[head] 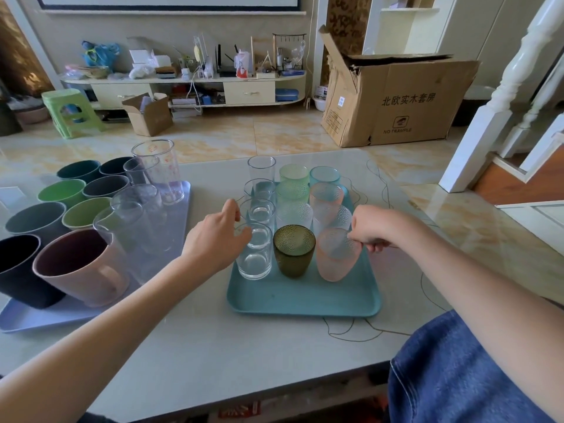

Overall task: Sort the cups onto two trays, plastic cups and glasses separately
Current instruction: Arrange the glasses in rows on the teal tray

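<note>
Clear glass [255, 254] standing at teal tray [302, 297] front-left corner, left hand [213, 239] pinching rim; right hand [372, 227] gripping pink glass [334, 261] (front-right).

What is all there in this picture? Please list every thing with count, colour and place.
teal tray: 1, teal, table centre
clear glasses: 4, clear, teal tray's left column
dotted glasses: 8, green, teal, pink, clear, olive, rest of teal tray
lilac tray: 1, lilac, table left
opaque cups: 8, greens, greys, dark, pink, lilac tray
clear cups: about 5, clear, lilac tray's right side
table: 1, pale, under trays
boxes: 2, brown, floor behind
stool: 1, green, floor left
left grip: 1, holds near clear glass at rim
right grip: 1, pinches near pink glass's rim
</note>
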The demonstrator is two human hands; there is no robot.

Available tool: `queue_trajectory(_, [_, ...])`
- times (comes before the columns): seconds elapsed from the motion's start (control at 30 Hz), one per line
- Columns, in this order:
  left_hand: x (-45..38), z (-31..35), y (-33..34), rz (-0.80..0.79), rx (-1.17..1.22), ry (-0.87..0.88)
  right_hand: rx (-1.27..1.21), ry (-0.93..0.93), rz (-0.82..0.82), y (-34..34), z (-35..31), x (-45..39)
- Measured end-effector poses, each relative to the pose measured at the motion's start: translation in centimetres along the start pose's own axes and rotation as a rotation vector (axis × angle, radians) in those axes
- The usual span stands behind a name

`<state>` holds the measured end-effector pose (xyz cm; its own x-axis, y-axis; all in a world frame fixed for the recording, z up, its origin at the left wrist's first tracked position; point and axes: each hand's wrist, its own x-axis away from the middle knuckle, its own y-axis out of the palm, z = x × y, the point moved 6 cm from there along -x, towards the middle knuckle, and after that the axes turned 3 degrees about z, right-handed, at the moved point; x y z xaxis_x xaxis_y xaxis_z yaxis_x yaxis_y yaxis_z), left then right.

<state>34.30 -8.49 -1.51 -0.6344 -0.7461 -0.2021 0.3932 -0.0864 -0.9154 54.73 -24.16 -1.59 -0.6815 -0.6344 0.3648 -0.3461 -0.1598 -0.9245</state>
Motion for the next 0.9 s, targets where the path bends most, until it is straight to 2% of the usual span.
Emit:
queue_trajectory(0.13, [0.3, 1.3, 0.5, -0.022, -0.109, 0.054, -0.026, 0.018, -0.027, -0.1, 0.3, 0.1])
queue_trajectory(0.2, [0.4, 1.5, 0.4, 0.021, -0.124, 0.111, -0.040, 0.018, -0.006, -0.4, 0.3, 0.0])
queue_trajectory(0.33, [1.3, 3.8, 1.0, 0.073, -0.054, 0.423, -0.042, 0.009, 0.001, -0.7, 0.3, -0.2])
queue_trajectory(0.43, [2.1, 5.1, 2.5, -0.072, -0.092, 0.583, -0.023, 0.007, -0.014, -0.4, 0.0, -0.1])
queue_trajectory(0.53, [2.3, 4.6, 4.0, -0.137, -0.097, 0.600, -0.012, -0.004, 0.011, 0.0, -0.1, -0.4])
queue_trajectory(0.7, [2.3, 4.4, 4.4, -0.161, 0.057, 0.624, -0.022, -0.004, 0.032, 0.1, -0.1, -0.6])
queue_trajectory(0.9, [2.3, 4.4, 4.6, -0.170, 0.022, 0.599, -0.012, 0.006, -0.002, 0.3, -0.5, -0.4])
